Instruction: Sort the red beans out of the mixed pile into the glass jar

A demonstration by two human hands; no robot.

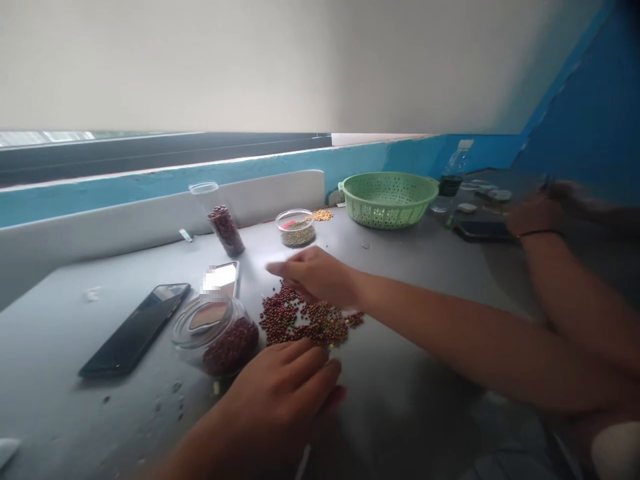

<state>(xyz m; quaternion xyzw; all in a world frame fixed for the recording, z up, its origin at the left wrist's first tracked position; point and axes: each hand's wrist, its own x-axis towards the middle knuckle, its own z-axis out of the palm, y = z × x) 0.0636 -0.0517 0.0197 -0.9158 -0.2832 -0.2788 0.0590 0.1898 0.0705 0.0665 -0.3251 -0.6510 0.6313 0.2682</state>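
Left hand (287,380) was closest, fingers curled, just beside the bean jar (196,353). Right hand (317,272) hung bunched over the bean pile (285,322); couldn't tell if either pinched anything. Phone (133,333) and green basket (385,213) sat farther out.

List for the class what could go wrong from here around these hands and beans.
The left hand is close beside the open jar and might knock it, spilling the red beans inside. The right hand, over the loose bean pile, could scatter some across the table.
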